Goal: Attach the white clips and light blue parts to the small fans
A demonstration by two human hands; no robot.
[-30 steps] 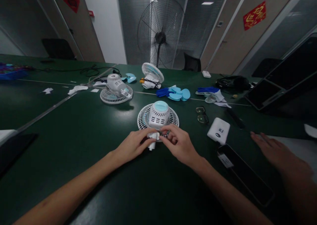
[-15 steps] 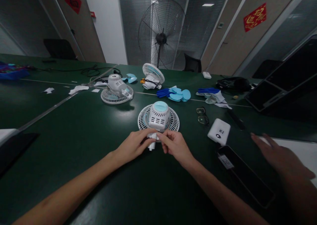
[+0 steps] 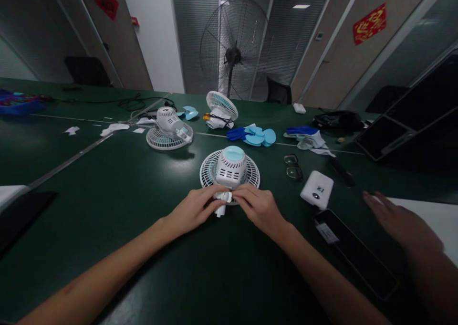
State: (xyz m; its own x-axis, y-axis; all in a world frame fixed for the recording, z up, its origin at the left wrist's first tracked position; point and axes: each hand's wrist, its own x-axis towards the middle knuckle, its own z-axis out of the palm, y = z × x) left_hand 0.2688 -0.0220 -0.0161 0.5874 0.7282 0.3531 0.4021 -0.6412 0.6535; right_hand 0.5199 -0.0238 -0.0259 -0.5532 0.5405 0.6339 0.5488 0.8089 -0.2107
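A white fan head (image 3: 232, 168) lies face down on its round grille (image 3: 206, 172), with a pale blue cap on the back of its motor housing. At its near side, a white clip-like part (image 3: 223, 197) with a short stem sticks out toward me. My left hand (image 3: 195, 209) pinches this part from the left, thumb below and fingers above. My right hand (image 3: 259, 205) is at its right edge, thumb and fingers pressed together against it. The fingertips partly hide how the part joins the housing.
Another fan head (image 3: 169, 124) and an upright small fan (image 3: 220, 111) stand farther back. Blue fan blades (image 3: 263, 137), gloves (image 3: 304, 138), glasses (image 3: 293, 167), a white box-like device (image 3: 317, 190) and a black case (image 3: 354, 253) lie around. Another person's hand (image 3: 402, 220) is at the right.
My right hand has shifted its grip slightly up and right, uncovering more of the white part. My left hand stays in place. The other person's hand has moved slightly.
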